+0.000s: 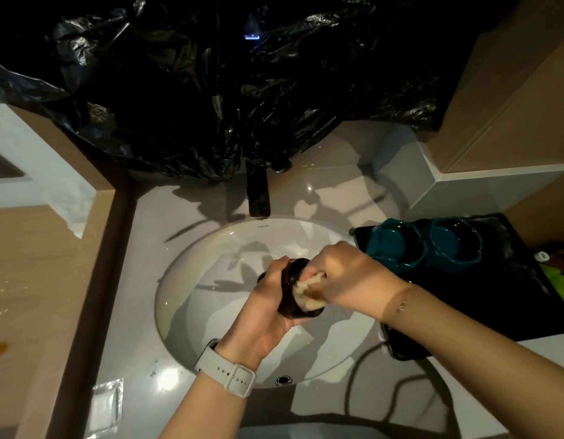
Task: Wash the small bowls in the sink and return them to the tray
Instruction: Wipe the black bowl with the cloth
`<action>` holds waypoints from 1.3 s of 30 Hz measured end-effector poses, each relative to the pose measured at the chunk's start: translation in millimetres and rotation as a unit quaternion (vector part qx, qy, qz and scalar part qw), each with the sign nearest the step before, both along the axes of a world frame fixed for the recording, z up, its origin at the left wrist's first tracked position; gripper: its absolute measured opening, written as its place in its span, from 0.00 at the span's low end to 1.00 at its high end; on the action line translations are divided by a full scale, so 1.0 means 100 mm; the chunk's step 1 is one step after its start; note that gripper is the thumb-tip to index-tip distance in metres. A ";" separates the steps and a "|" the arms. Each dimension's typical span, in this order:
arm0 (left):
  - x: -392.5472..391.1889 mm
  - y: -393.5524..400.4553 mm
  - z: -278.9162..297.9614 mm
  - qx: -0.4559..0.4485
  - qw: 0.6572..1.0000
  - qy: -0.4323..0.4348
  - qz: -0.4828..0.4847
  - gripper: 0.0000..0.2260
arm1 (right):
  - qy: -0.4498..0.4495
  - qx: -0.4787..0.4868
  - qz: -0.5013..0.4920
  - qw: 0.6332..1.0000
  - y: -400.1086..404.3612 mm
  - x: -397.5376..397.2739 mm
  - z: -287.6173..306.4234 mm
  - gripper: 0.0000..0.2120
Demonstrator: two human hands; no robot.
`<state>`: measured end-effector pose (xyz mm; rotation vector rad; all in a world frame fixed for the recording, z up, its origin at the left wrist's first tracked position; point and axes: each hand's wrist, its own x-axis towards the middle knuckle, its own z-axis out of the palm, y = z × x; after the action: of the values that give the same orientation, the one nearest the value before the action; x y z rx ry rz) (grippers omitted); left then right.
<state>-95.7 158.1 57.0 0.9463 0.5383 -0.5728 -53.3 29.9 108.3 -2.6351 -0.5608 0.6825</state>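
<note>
Nearest, the left hand (268, 299), watch (230, 372) on its wrist, curls round a dark bowl (298, 291) tipped on its side over the sink (192, 280). The right hand (344, 274) pinches a pale sponge (309, 288) pressed into the bowl's mouth, so scrubbing is the step in hand. Beyond, to the right on the surface, a black tray (511, 280) holds two teal bowls (397, 245), possibly wet. Farther back the tap (258, 198) looks off; next comes a rinse, which needs water running
</note>
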 end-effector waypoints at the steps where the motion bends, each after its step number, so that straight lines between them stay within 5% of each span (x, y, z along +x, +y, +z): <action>1: 0.02 -0.01 0.01 -0.005 1.000 -0.006 0.010 0.17 | -0.040 -0.004 0.001 0.999 0.04 0.03 -0.01 0.13; 3: 0.07 0.04 0.04 -0.017 0.999 -0.018 0.036 0.18 | -0.097 0.081 -0.003 0.992 0.12 0.01 -0.08 0.11; 6: 0.12 0.20 0.08 -0.054 0.998 -0.008 0.027 0.17 | -0.018 0.248 -0.052 0.967 0.13 -0.11 -0.16 0.10; 9: 0.09 0.18 0.08 -0.031 0.999 0.025 -0.006 0.16 | 0.071 0.176 -0.029 0.981 0.01 -0.15 -0.01 0.13; 13: 0.06 0.05 0.09 -0.033 0.999 0.029 0.005 0.16 | 0.028 0.048 0.001 0.998 -0.05 0.05 0.10 0.11; 15: 0.06 0.07 0.07 -0.041 0.999 0.008 0.029 0.17 | -0.037 0.055 -0.020 0.998 0.12 0.03 0.03 0.08; 18: 0.06 0.24 0.07 -0.054 0.997 -0.030 0.055 0.17 | -0.135 0.194 -0.067 0.969 0.37 -0.17 -0.16 0.06; 21: 0.02 0.38 0.03 -0.043 0.998 -0.038 0.035 0.18 | -0.011 0.251 -0.057 0.966 0.31 -0.22 -0.17 0.06; 23: 0.00 0.34 0.05 -0.024 0.999 -0.031 0.024 0.17 | 0.025 0.187 -0.017 0.982 0.21 -0.14 -0.13 0.04; 26: 0.04 0.21 0.10 -0.006 0.998 -0.030 0.049 0.17 | -0.099 0.061 -0.015 0.993 0.22 -0.10 -0.10 0.07; 30: 0.17 0.12 0.14 0.026 0.996 -0.059 0.069 0.21 | -0.263 0.182 -0.112 0.941 0.37 -0.18 -0.25 0.07; 33: 0.27 0.13 0.19 0.017 0.996 -0.046 0.076 0.19 | -0.147 0.324 -0.158 0.921 0.31 -0.17 -0.20 0.07; 37: 0.29 0.13 0.19 0.006 0.998 -0.032 0.061 0.18 | -0.020 0.245 -0.122 0.962 0.07 -0.08 -0.06 0.08; 39: 0.28 0.13 0.20 -0.036 0.996 -0.032 0.071 0.19 | 0.020 0.313 -0.189 0.931 -0.03 -0.04 0.06 0.08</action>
<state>-68.1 171.1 77.2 0.8472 0.5198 -0.4294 -57.1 27.0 114.5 -2.0343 -0.1949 0.3543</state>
